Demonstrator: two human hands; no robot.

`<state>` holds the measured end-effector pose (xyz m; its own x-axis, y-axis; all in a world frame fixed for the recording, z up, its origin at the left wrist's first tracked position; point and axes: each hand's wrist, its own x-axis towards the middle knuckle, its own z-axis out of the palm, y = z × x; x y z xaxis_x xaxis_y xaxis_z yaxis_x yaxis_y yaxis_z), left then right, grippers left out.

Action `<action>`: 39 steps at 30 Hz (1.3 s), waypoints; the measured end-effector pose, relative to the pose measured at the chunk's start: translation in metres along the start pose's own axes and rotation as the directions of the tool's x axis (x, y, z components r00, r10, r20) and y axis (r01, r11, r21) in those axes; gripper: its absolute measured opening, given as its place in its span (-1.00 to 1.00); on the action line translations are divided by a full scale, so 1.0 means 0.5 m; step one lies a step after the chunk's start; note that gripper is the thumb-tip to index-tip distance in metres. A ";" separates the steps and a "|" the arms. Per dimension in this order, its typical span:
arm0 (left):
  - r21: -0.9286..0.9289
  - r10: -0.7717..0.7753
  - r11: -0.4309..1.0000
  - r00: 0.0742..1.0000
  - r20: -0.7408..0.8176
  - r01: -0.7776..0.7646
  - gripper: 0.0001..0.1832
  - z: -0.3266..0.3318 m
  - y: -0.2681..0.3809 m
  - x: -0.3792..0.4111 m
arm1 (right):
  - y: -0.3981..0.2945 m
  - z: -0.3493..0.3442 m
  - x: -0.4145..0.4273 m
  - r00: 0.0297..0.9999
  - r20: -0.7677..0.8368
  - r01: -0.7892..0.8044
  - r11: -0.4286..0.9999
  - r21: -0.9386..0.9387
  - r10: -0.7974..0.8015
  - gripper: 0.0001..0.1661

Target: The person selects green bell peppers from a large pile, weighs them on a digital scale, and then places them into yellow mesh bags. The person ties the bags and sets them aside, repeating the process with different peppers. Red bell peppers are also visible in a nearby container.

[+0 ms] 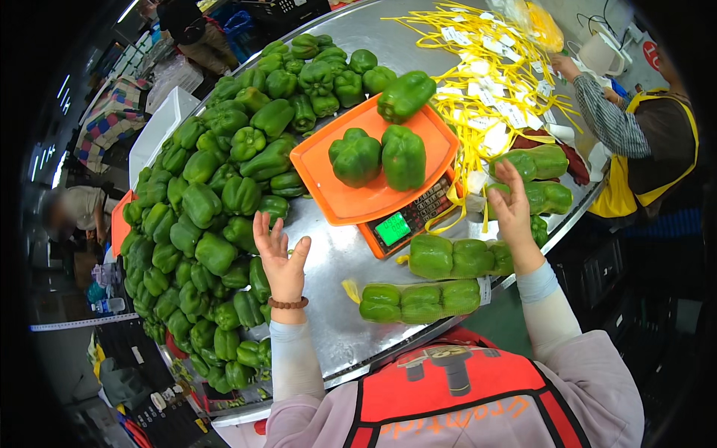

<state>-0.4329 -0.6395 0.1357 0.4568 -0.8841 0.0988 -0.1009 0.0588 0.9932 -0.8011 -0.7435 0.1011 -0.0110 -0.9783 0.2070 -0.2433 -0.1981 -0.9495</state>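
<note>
My left hand (281, 259), with a brown bead bracelet on the wrist, hovers empty at the right edge of a big heap of green bell peppers (201, 207). Its fingers are spread. My right hand (512, 208) is also empty, fingers apart, over several net-wrapped packs of peppers. Between my hands an orange weighing pan (347, 203) holds three loose bell peppers (404, 158), one leaning over its far rim. The pan rests on a digital scale (386, 246) with a lit green display. Nearest me lie two netted pepper packs (420, 302), (459, 257).
Yellow net sleeves with white tags (493, 84) cover the table's far right. A person in a yellow-edged apron (652, 129) stands beyond them. A white foam box (162, 131) adjoins the heap on the left. The steel table's front edge (392, 347) runs before me.
</note>
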 end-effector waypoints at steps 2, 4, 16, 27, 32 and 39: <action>-0.021 0.002 1.000 1.000 0.008 -0.002 -0.03 0.013 -0.007 0.022 | 0.011 0.003 0.036 0.999 -0.031 -0.020 0.998 0.056 0.022 -0.29; -0.015 0.008 1.000 0.999 0.039 -0.007 -0.01 0.030 -0.011 0.043 | 0.025 0.009 0.086 0.997 -0.064 -0.040 0.992 0.116 0.048 -0.37; 0.229 0.237 0.938 0.963 0.124 -0.261 0.20 0.149 -0.010 0.059 | -0.060 0.143 0.271 0.954 -0.052 -0.267 0.915 0.302 0.296 -0.25; 0.342 0.161 0.918 0.977 0.140 -0.201 0.22 0.152 -0.037 0.064 | -0.055 0.272 0.442 0.871 0.346 -0.456 0.835 0.308 0.348 -0.26; 0.373 0.178 0.898 0.968 0.176 -0.233 0.24 0.166 -0.043 0.074 | 0.034 0.222 0.384 0.980 0.079 -0.199 0.868 0.455 0.183 -0.40; 0.562 0.126 0.789 0.961 0.245 -0.247 0.25 0.182 -0.025 0.085 | -0.011 0.177 0.330 0.995 -0.079 0.080 0.948 0.307 -0.059 -0.34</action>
<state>-0.4925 -0.7197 0.1216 0.2099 -0.9559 0.2052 -0.6892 0.0042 0.7246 -0.7159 -0.9095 0.1195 -0.0732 -0.9571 0.2804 0.0657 -0.2851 -0.9562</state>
